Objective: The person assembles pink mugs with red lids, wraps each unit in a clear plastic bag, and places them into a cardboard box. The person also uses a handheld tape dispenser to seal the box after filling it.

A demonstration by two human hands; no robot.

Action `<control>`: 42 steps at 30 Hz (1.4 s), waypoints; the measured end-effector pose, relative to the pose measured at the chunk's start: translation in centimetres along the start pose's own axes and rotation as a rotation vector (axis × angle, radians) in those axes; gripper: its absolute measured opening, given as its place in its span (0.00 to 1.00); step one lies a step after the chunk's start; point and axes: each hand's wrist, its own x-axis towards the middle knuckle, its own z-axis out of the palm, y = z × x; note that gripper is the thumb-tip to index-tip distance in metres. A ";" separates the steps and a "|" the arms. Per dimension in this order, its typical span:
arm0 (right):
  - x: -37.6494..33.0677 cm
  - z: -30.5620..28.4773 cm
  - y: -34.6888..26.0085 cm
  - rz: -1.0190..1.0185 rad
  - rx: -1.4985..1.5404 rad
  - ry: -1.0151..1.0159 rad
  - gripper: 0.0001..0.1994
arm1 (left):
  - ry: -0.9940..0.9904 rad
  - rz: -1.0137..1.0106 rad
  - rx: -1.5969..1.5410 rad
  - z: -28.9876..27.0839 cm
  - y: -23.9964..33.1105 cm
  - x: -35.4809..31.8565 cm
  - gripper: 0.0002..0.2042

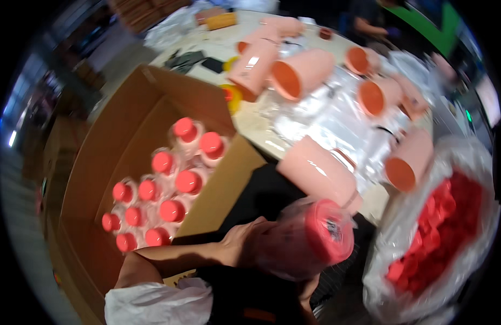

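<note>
From above the person's shoulders, the left hand is wrapped around a pink plastic cup with a coral-red lid, sealed in a thin clear bag. Its fingers curl against the side of the wrapped cup, close in front of the person's dark-clothed body; the picture is blurred here, so how tightly they press cannot be told. The right hand is mostly hidden beneath the same cup, only a bit of it showing under the bag, and the set of its fingers cannot be told. The person's left sleeve is white and crumpled.

To the person's left stands a large open brown cardboard box, its flaps up. Inside, a cluster of bagged cups with round coral-red lids stands upright, packed close in rows, their film glinting.

Ahead lies a pale table strewn with open pink plastic cups lying on their sides, smooth and glossy, their orange insides turned toward the viewer. One long pink cup lies at the table's near edge, just beyond the held one. Sheets of crinkled clear plastic film spread between them.

At the person's right, a big clear plastic sack full of loose red lids bulges open. At the table's far side, another person's arm rests by the edge.
</note>
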 end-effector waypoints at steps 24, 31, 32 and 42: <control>13.8 11.6 -8.3 -0.401 -0.499 -0.584 0.26 | 0.513 -1.066 0.582 -25.3 -33.0 -31.3 0.20; 18.4 6.6 -14.0 -0.761 -1.260 -0.115 0.40 | 1.017 -1.338 0.583 -20.8 -28.7 -24.1 0.18; 19.6 6.1 -12.9 -0.599 -1.311 -0.179 0.50 | 1.170 -1.139 0.682 -20.4 -27.7 -23.2 0.19; 21.2 3.5 -16.3 -0.056 -0.159 -0.413 0.54 | 0.765 -0.181 0.109 -10.8 -10.2 0.8 0.17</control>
